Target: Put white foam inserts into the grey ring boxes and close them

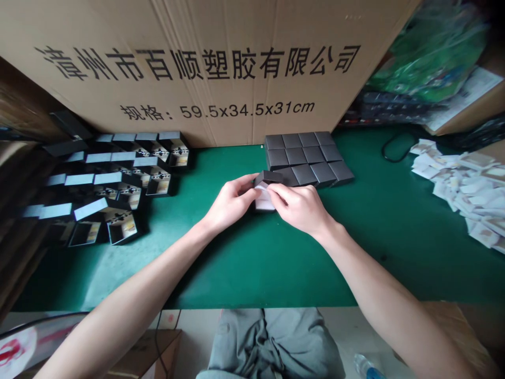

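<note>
A small black hinged box (269, 176) stands on the green table with its lid raised. My left hand (231, 202) grips its left side, thumb at the front and fingers behind the lid. Inside the box's opening sits a white insert (264, 201), partly hidden by my fingers. My right hand (303, 208) is closed, thumb and fingertips pinching the insert's upper right edge. Just behind my hands lie rows of closed black boxes (303, 152), packed side by side.
Several open black boxes (122, 226) stand in rows at the left. A heap of white inserts (469, 192) lies at the right. A large cardboard carton (221, 126) rises along the back of the green table (236, 268). A black cord loop (394, 150) lies near the heap.
</note>
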Tool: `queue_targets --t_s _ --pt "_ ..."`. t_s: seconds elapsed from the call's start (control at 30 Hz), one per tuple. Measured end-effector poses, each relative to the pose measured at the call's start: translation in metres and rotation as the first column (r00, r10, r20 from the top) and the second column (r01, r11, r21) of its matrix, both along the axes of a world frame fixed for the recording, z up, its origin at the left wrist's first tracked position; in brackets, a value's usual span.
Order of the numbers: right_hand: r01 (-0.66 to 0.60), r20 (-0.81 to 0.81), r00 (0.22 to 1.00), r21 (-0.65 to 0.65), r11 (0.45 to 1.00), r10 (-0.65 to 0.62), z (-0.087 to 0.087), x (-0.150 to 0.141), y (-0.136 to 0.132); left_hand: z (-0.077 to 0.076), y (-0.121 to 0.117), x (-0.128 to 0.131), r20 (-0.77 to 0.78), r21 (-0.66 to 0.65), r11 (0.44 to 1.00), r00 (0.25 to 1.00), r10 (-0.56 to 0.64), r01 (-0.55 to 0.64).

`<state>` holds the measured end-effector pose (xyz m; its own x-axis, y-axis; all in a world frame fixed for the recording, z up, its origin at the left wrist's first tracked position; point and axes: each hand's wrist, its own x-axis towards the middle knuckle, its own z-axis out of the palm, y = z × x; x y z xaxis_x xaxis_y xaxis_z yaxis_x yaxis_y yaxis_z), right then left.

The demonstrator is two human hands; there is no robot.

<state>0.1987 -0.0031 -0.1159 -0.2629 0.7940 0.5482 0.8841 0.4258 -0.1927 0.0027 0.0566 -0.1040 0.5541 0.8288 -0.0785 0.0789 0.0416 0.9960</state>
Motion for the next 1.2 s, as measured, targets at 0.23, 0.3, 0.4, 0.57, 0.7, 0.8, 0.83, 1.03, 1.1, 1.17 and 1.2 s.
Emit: queue_targets --t_s 0.23,0.3,0.4,0.57,0.7,0.8,0.83,1.03,1.1,1.17,1.2 --pt "0.005 -0.188 0.982 -0.084 0.996 -0.021 -0.005 -0.005 -0.001 -0.001 0.0 -0.001 -0.003 -0.018 0.999 0.999 0.035 -0.035" --pt "0.002 -0.238 0.971 -0.081 0.997 -0.022 -0.006 -0.008 -0.001 -0.002 0.001 -0.001 0.0 -0.018 0.999 0.999 0.045 -0.045" --pt "-0.005 -0.302 0.953 -0.077 0.997 -0.018 -0.006 -0.012 -0.002 -0.004 0.002 -0.001 -0.008 -0.013 0.997 0.997 0.073 -0.073" --pt "0.002 -0.325 0.945 -0.105 0.994 -0.036 -0.003 -0.016 -0.004 -0.007 0.004 -0.001 -0.008 -0.012 0.994 0.994 0.111 -0.112" --pt "0.035 -0.192 0.98 -0.098 0.995 -0.053 0.002 -0.017 -0.007 -0.006 0.004 0.0 0.013 -0.016 0.994 0.994 0.108 -0.108" --pt "0.059 -0.102 0.993 -0.079 0.995 -0.067 0.004 -0.017 -0.007 -0.005 0.003 0.0 0.022 -0.027 0.996 0.996 0.091 -0.091" --pt "0.061 -0.088 0.994 -0.065 0.996 -0.067 0.004 -0.017 -0.007 -0.005 0.003 0.0 0.025 -0.03 0.996 0.996 0.089 -0.088" --pt "0.021 -0.079 0.997 -0.054 0.998 -0.025 0.005 -0.015 -0.007 -0.004 0.003 0.0 0.034 -0.036 0.995 0.995 0.092 -0.091" --pt "0.035 -0.094 0.995 -0.056 0.998 -0.04 0.004 -0.015 -0.007 -0.002 0.003 0.001 0.027 -0.041 0.993 0.994 0.108 -0.107" --pt "0.049 -0.119 0.991 -0.04 0.998 -0.053 0.004 -0.016 -0.007 0.0 0.002 0.001 0.045 -0.065 0.99 0.991 0.126 -0.123" --pt "0.053 -0.138 0.989 -0.032 0.998 -0.057 0.003 -0.016 -0.007 0.001 0.001 0.002 0.066 -0.083 0.989 0.989 0.13 -0.124"
